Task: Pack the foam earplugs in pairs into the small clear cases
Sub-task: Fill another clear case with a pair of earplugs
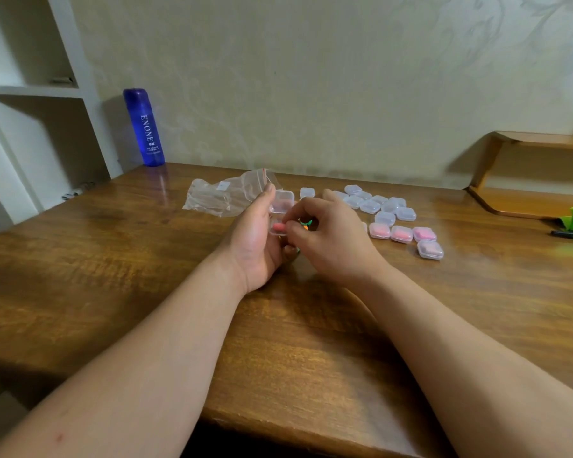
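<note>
One open clear case (281, 213), lid raised, is cradled in the left hand (255, 239) above the desk's (113, 246) middle; a pink earplug (278, 227) is pinched inside by the right hand (328, 236).

Over a brown wooden table (119, 246), a left hand (257, 241) cradles an open small clear plastic case (280, 213) while right-hand fingertips (286, 226) press a pink foam earplug (278, 226) inside, filled cases (407, 234) nearby.
</note>
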`<state>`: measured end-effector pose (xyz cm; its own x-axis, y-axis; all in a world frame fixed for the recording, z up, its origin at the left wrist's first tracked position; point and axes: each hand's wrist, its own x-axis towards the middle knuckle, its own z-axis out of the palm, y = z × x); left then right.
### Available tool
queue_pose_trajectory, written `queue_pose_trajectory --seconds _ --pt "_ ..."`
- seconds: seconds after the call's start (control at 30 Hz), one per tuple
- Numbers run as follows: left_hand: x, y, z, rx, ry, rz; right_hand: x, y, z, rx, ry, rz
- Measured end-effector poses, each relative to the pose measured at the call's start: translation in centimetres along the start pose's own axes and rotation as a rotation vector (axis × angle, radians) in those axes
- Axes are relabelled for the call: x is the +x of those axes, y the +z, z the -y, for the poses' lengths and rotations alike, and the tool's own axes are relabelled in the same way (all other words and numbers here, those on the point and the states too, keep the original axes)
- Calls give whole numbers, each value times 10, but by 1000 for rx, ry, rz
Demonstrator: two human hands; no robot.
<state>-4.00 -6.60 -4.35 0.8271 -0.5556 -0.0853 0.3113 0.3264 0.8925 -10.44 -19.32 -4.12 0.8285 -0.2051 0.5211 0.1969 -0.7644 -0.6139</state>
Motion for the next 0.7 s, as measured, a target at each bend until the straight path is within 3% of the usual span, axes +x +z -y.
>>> queue_pose_trajectory --seconds 0.23,0.37,0.5,0.7 --pt "0 0 -1 -14 15 -18 -2 -3 1 69 -17 2" --pt "-1 2 -3 -25 11 -92 11 -11 -10 123 47 -146" --pt "-1 1 -4 -59 -3 -169 19 -28 -44 -173 200 -314" --pt "-4 1 -5 -64 -4 -174 21 -22 -59 -540 148 -93"
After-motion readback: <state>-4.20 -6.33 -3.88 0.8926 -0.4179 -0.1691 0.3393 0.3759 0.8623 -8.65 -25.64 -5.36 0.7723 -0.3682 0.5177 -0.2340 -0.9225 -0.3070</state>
